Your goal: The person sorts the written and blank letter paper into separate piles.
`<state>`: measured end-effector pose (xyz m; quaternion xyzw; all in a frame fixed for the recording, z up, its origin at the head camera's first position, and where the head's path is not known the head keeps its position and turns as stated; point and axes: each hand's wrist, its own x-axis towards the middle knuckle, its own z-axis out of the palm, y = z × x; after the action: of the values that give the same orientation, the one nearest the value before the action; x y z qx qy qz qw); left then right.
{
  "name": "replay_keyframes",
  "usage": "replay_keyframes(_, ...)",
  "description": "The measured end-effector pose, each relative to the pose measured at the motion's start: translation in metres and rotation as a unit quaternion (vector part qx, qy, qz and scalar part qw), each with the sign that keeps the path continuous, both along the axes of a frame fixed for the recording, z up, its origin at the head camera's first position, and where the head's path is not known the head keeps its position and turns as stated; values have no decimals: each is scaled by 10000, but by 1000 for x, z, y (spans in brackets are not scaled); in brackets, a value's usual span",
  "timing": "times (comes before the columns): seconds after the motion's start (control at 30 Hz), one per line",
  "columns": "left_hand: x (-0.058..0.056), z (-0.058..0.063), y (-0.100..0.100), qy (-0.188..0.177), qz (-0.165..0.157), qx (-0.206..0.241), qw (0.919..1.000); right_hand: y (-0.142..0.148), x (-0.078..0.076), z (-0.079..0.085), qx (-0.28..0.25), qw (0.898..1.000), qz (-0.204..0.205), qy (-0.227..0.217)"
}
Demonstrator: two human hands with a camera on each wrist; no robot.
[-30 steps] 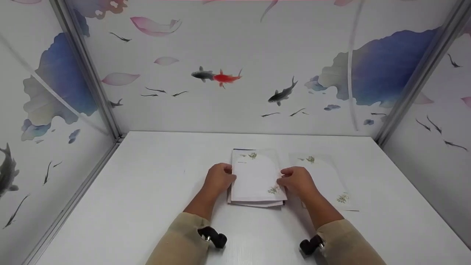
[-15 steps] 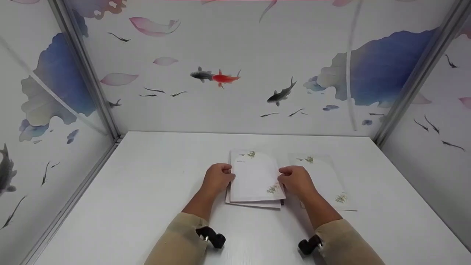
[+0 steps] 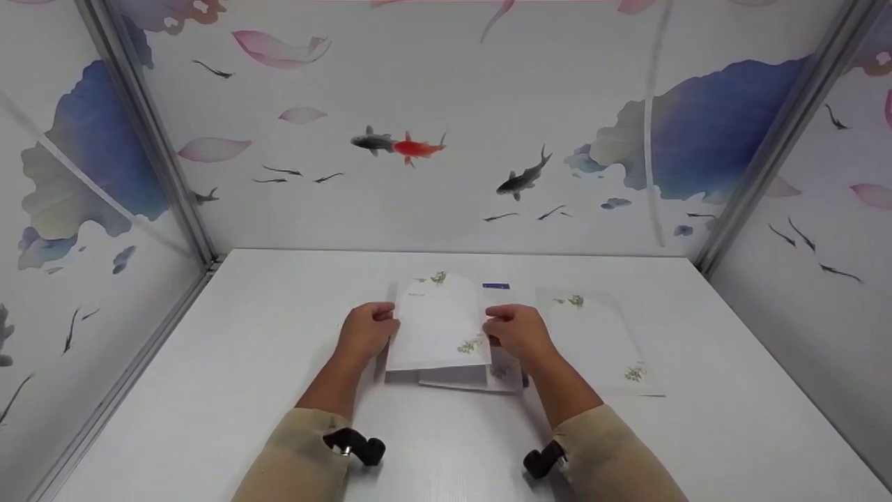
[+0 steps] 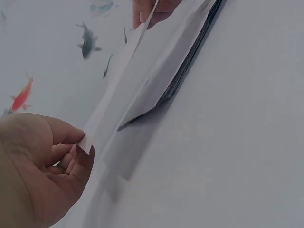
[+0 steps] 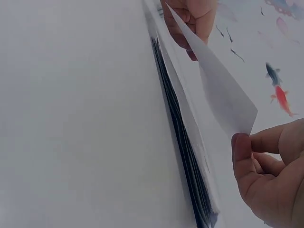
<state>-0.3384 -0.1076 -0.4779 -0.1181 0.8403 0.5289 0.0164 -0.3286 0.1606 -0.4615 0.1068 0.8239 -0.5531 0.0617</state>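
A white sheet of paper with printed flowers at two corners is held above the table by both hands. My left hand pinches its left edge between thumb and fingers; in the left wrist view the left hand grips the sheet's edge. The right edge is pinched by my right hand, and the right wrist view shows the right hand at that edge. Below and to the right lies a stack of papers, partly hidden by the sheet, with dark layers along its side.
To the right of the stack, another flower-printed sheet lies flat on the white table. A small blue patch shows at the stack's far edge. Decorated panels with painted fish enclose the table at the back and sides.
Both hands have lifted the top sheet off the stack and carried it left. The papers beneath and the blue patch have come into view. The head view has shifted slightly.
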Motion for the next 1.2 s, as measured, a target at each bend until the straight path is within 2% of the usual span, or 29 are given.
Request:
replay_keyframes(0.2,10,2,-45,-127,26,-111,9999,-41,1,-1,-299,9995,135,-35)
replay_keyframes(0.47,22,1,-94,-84,142,-39,9999,-90,6,-6,-837,9958,371,1)
replay_keyframes(0.63,23,1,-118,-111,229,-118,9996,-115,8,-7,-965,9945,419,-16)
replay_keyframes(0.87,23,-2,-136,-209,355,-164,9990,-131,11,-10,-774,9955,512,-203)
replay_keyframes(1.03,27,-5,-140,-120,306,-556,9979,-130,13,-12,-403,9950,830,-383)
replay_keyframes(1.2,32,-5,-144,-42,281,-810,9963,-131,14,-12,-358,9912,1106,-629)
